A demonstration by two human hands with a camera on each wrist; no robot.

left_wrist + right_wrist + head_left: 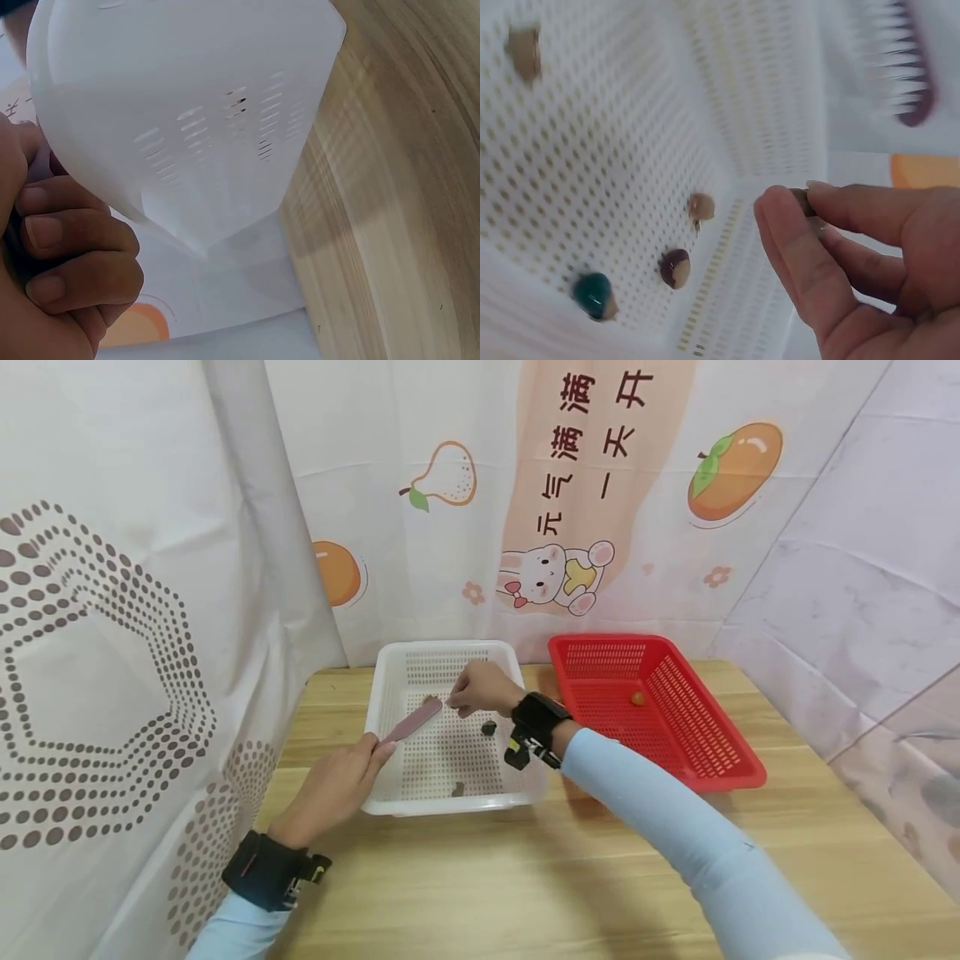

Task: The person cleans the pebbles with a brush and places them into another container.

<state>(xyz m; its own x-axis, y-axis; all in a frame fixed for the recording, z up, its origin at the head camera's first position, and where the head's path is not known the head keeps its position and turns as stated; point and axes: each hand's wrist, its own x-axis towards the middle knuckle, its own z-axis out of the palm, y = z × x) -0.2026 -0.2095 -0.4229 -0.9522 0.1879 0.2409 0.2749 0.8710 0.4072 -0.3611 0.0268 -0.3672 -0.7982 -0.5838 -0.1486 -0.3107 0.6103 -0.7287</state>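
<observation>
The small brown piece (801, 201) is pinched in the right hand (483, 687) over the white basket (465, 804), where a green piece (592, 295) and others lie. The red basket (693, 714) contains one round amber piece (637, 698). The left hand (333, 787) grips a mauve brush (412, 722); only the right wrist view shows its pale bristles.

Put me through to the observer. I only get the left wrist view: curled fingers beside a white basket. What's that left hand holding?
Observer: In the head view, the left hand grips a purple toothed tool, probably a comb; the teeth show in the right wrist view.
Operator: And what's in the right hand?
Observer: It pinches a small brownish piece between thumb and fingers.
Operator: Is there any basket besides my white basket?
Observer: Yes, a red basket stands to its right in the head view.
</observation>
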